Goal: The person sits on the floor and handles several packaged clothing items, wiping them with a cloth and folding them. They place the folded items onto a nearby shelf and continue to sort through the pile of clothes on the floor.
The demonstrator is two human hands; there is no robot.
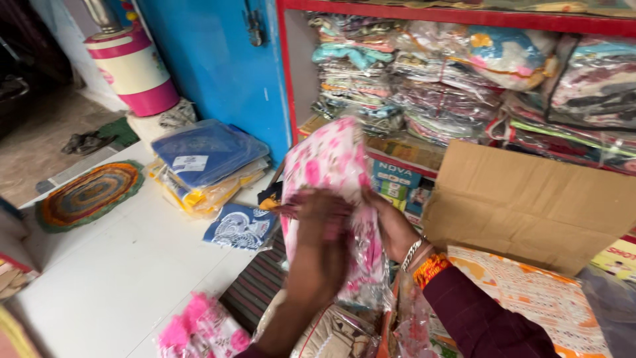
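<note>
A white work surface (112, 278) fills the lower left of the frame, bounded at the upper centre by a blue wall panel (218, 66) and at the upper right by a red-framed shelf (464, 16). Beyond the surface, at the far left, bare floor shows with a round braided mat (88, 194) of many colours and a white and pink cylindrical container (136, 66) standing near the wall. The shelf holds dense stacks of folded textiles in clear plastic bags (457, 73). On the white surface, left of centre, lies a stack of bagged cloth with a blue piece on top (207, 156); just below it rests a blue and white printed packet (240, 227), and a pink and white bagged item (202, 328) sits at the bottom edge. An open brown cardboard box (530, 205) occupies the right of the frame, its flap raised; a patterned orange and cream packet (536, 292) lies below it. At centre, a pink floral cloth in a clear plastic bag (334, 172) is held upright, tilted slightly, between both hands. The left hand (318, 245) closes on its front face near the lower part; the right hand (394, 229), with bangles at the wrist and a maroon sleeve, grips its right edge from behind.
</note>
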